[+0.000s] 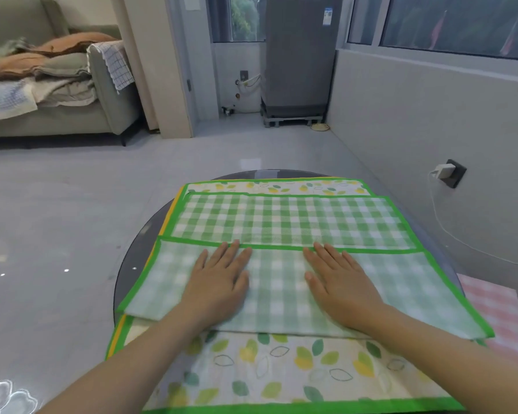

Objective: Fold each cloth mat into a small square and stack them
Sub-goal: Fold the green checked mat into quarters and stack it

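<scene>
A grey sofa (pixel 102 85) piled with rumpled blankets (pixel 36 73) stands at far left against the wall, well apart from the round dark table (pixel 126 264) in the foreground. On that table lies a green checked mat (pixel 281 222) with a bright green border, its near portion folded over so that the paler underside faces up and its green edge runs across the middle of the cloth. The person's left hand (pixel 219 276) lies flat on this folded flap, fingers straight and slightly spread, the fingertips reaching the green edge. Just beside it, the right hand (pixel 338 279) presses down in the same way, palm flat, fingers extended toward the fold line, gripping nothing. Both forearms stretch in from the bottom of the frame. Beneath the checked mat lies a leaf-print mat (pixel 281 372), cream with green and yellow leaves, showing both at the near edge of the table and in a strip at the far edge; a yellow edge of another cloth peeks out along the left side. At right, a pink checked mat (pixel 497 318) lies beside the table, lower down. On the right wall a white charger (pixel 444 170) sits in a dark socket, its cable trailing down. A grey appliance (pixel 299 55) stands on a frame by the window in the background.
</scene>
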